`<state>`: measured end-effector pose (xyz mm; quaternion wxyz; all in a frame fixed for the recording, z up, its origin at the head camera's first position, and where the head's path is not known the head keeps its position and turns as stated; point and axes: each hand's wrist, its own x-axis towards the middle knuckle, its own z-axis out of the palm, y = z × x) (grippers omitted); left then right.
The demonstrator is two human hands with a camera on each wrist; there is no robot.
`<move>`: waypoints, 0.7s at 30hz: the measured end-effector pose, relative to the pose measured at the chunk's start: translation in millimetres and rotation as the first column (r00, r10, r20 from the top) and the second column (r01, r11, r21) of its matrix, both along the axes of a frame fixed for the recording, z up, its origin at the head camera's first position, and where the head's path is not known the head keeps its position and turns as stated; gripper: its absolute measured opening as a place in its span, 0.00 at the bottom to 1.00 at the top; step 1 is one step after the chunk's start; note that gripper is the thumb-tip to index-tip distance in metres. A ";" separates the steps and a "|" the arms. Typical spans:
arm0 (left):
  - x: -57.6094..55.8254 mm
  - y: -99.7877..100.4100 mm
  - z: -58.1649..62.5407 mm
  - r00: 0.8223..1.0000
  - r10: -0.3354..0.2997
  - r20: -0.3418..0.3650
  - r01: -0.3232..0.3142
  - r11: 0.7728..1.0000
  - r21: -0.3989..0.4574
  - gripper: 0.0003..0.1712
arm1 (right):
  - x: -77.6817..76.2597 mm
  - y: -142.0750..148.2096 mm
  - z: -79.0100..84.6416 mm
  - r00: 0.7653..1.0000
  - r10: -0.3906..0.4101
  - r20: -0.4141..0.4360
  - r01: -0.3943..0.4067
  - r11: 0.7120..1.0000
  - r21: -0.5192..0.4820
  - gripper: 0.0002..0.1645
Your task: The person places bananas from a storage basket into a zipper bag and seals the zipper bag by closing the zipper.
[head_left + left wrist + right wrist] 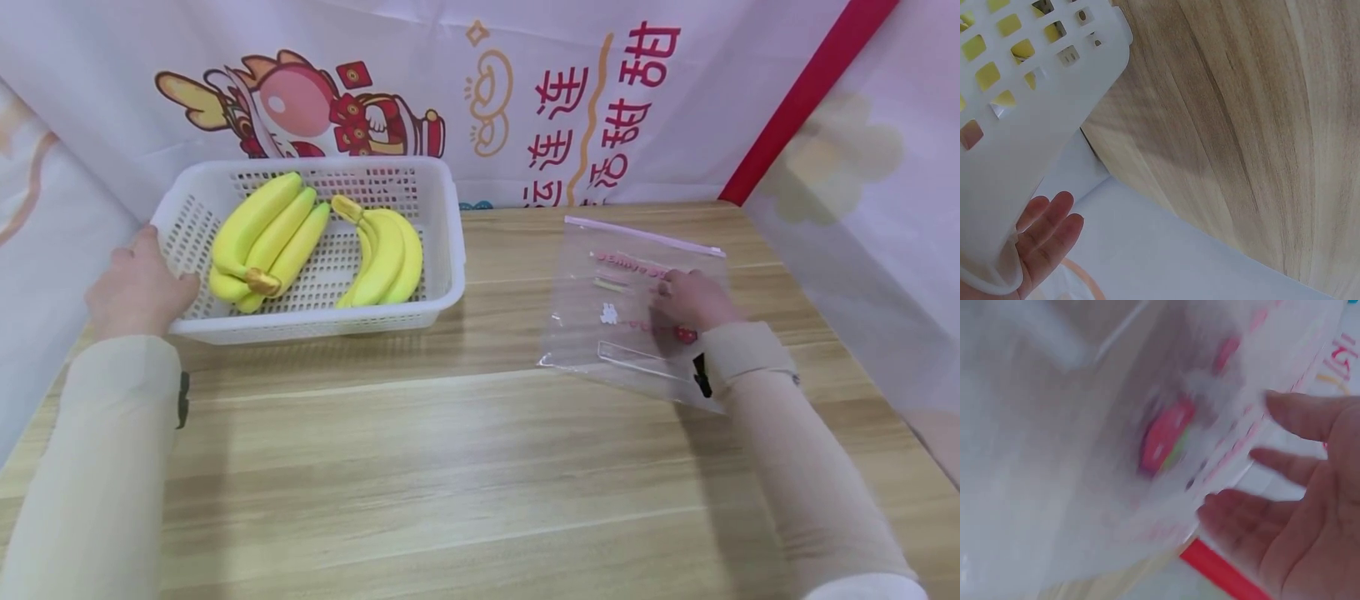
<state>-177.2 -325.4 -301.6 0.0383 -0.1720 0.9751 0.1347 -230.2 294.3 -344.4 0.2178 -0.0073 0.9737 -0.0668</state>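
A white plastic basket [360, 321] with holes in its walls stands at the left back of the table. Inside it lie two bunches of yellow bananas, one bunch [262, 242] at the left and another bunch [386, 254] at the right. My left hand [138, 283] holds the basket's left rim, thumb over the inside and fingers [1054, 234] along the outer wall. A clear zip bag [577, 325] with pink print and a pink top strip lies flat at the right. Over its right part is my right hand [697, 300], its fingers apart; whether they touch the bag is unclear.
The wood-grain table [420, 467] is backed by a white printed cloth [480, 100] with a cartoon and red characters. More white cloth [885, 250] hangs at the right, with a red strip [802, 108] along the corner.
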 end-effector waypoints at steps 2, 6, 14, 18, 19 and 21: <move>0.4 0.2 0.3 1.000 0.000 0.002 0.000 1.000 0.001 0.46 | 1.0 -6.2 -0.9 0.999 -0.051 0.014 0.051 0.999 -0.014 0.29; 1.4 0.9 0.6 1.000 -0.001 0.008 0.001 1.000 0.005 0.46 | 3.5 -13.8 -5.4 0.981 -0.183 0.064 0.189 0.978 -0.085 0.31; 2.2 1.1 1.2 1.000 -0.003 0.015 0.003 1.000 -0.004 0.47 | 1.4 -18.7 -12.8 0.983 -0.182 0.012 0.182 0.982 -0.047 0.44; 1.7 0.0 0.4 1.000 -0.003 0.020 0.003 1.000 -0.007 0.47 | -0.5 -18.0 -15.7 0.986 -0.167 -0.004 0.167 0.985 -0.051 0.45; 1.7 -0.3 0.1 1.000 -0.005 0.019 0.005 1.000 -0.007 0.47 | -0.5 -17.0 -16.2 0.987 -0.162 -0.002 0.162 0.985 -0.053 0.45; 1.4 -0.8 -0.8 1.000 -0.006 0.018 0.006 1.000 -0.007 0.47 | -0.7 -15.1 -17.2 0.987 -0.162 0.008 0.162 0.985 -0.060 0.46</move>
